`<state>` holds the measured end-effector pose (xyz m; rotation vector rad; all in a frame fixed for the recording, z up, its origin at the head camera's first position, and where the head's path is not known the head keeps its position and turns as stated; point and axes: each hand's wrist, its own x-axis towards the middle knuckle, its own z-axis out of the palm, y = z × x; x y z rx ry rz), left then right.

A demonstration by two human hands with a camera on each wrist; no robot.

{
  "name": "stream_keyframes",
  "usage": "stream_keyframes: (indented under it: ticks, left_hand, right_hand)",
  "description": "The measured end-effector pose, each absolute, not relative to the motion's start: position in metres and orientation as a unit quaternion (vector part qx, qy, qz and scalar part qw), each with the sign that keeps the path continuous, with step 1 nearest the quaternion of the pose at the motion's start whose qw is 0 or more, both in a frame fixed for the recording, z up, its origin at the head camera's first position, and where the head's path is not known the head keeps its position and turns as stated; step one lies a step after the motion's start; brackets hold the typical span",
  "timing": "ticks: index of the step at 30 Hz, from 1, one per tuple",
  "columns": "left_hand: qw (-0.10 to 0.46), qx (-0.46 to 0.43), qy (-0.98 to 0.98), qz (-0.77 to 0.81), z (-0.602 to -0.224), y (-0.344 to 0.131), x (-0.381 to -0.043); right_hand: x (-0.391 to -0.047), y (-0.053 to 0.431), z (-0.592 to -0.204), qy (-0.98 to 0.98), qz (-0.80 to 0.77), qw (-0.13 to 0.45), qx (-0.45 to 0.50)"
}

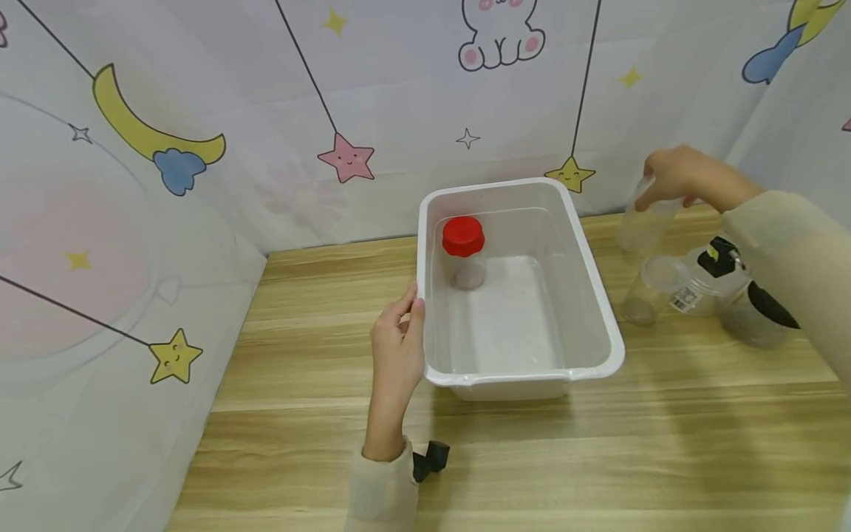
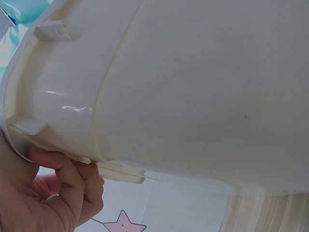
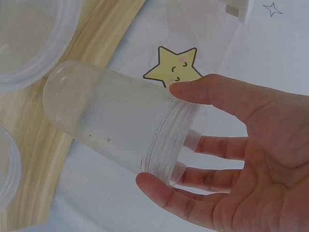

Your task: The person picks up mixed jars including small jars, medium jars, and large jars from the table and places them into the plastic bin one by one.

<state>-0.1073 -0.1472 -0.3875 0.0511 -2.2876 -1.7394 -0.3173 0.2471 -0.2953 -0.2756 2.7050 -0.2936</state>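
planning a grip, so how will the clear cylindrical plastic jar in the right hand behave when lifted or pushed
The clear cylindrical plastic jar is probably light for its size, as it looks empty. Its smooth wall may be slippery, though the threaded neck in the right hand should offer some grip. Laid on its side, its round body would likely roll.

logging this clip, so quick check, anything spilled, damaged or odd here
Small dark specks show on the clear jar in the right hand, and a dark dot on the outer wall of the white tub; both stand out on otherwise plain surfaces. Dirt or damage, I can't tell. No spill shows.
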Motion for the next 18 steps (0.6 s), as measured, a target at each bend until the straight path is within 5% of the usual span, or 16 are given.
stream_keyframes:
  ticks: [18]
  left_hand:
    - [0.135, 0.013, -0.791, -0.596, -0.388, -0.147, -0.109]
  right_hand:
    - [-0.318, 0.250, -0.276, 0.973, -0.091, 0.181, -0.106]
